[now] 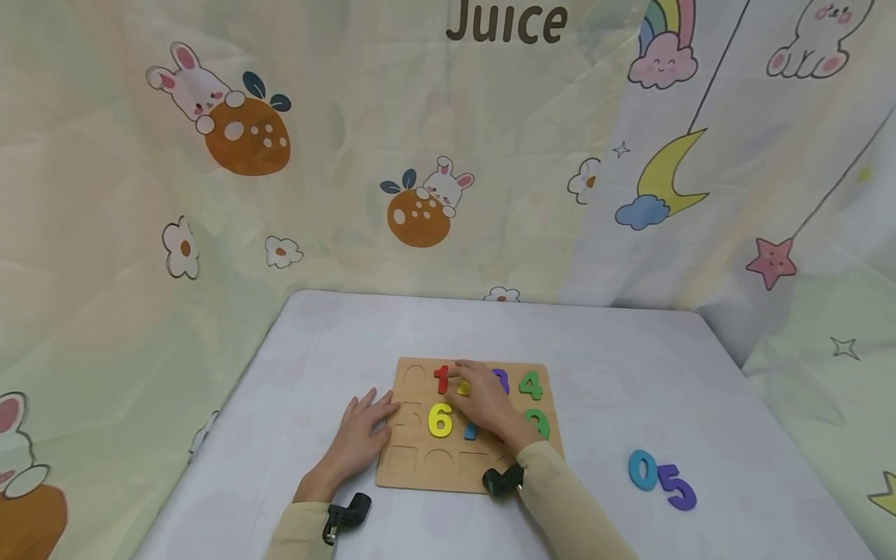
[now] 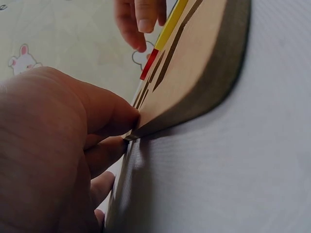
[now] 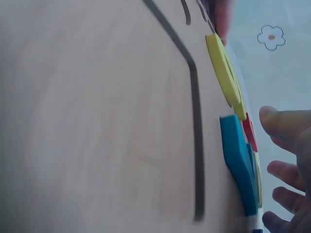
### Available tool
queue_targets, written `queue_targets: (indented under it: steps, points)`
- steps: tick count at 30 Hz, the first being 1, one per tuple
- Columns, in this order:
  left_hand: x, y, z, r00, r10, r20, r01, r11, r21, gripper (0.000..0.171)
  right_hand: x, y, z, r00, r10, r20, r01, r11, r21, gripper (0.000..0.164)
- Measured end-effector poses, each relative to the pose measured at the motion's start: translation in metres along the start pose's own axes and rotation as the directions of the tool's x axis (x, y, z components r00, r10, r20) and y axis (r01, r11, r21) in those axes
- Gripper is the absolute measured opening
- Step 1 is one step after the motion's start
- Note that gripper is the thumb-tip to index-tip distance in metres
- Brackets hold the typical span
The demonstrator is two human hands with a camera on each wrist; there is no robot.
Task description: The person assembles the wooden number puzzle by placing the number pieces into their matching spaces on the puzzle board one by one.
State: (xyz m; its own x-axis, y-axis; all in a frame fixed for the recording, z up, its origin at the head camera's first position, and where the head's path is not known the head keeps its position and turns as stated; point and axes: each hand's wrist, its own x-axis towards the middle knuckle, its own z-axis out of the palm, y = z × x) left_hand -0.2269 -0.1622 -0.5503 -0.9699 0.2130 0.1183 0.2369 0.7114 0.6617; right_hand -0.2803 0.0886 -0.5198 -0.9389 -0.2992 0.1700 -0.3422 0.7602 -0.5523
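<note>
A wooden number board (image 1: 420, 474) lies flat on the white table. My left hand (image 1: 359, 435) rests at its left edge; in the left wrist view the thumb (image 2: 114, 109) touches that edge. Over the top row my right hand (image 1: 484, 395) hovers, partly covering a yellow piece (image 1: 463, 387). In the right wrist view its fingers (image 3: 286, 172) are spread apart, holding nothing visible. Around it sit a red 1 (image 1: 441, 379), a purple 3 (image 1: 501, 379), a green 4 (image 1: 530, 385), a yellow 6 (image 1: 440, 420), a blue piece (image 1: 470, 432) and a partly covered green 9 (image 1: 538, 422).
To the right of the board, a blue 0 (image 1: 642, 470) and a purple 5 (image 1: 677, 488) lie on the table (image 1: 616, 373). Shallow recesses show in the board's left column and bottom row. A printed cloth (image 1: 336, 194) hangs behind the table.
</note>
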Motion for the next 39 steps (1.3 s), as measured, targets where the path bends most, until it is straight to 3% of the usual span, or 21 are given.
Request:
queue_targets:
  steps: [10, 19, 27, 39]
  points:
    - [-0.002, 0.0, -0.001, 1.0, 0.003, 0.013, -0.003, 1.0, 0.027, 0.039, -0.014, 0.0, -0.007, 0.997, 0.053, 0.057, -0.055, 0.998, 0.023, 0.044]
    - [-0.005, 0.001, -0.003, 0.999, 0.038, 0.001, -0.038, 0.999, 0.034, 0.04, -0.028, 0.002, -0.014, 0.999, 0.034, 0.029, -0.033, 0.999, -0.012, 0.043]
    - [-0.002, 0.001, -0.002, 0.999, 0.047, 0.013, -0.048, 0.997, 0.063, 0.042, -0.052, 0.017, -0.026, 0.999, 0.03, -0.013, -0.031, 0.999, -0.028, 0.046]
    - [0.0, 0.003, -0.002, 0.999, 0.028, 0.031, -0.029, 0.998, 0.049, 0.041, -0.077, 0.041, -0.05, 0.993, 0.092, -0.071, -0.092, 0.996, 0.004, 0.045]
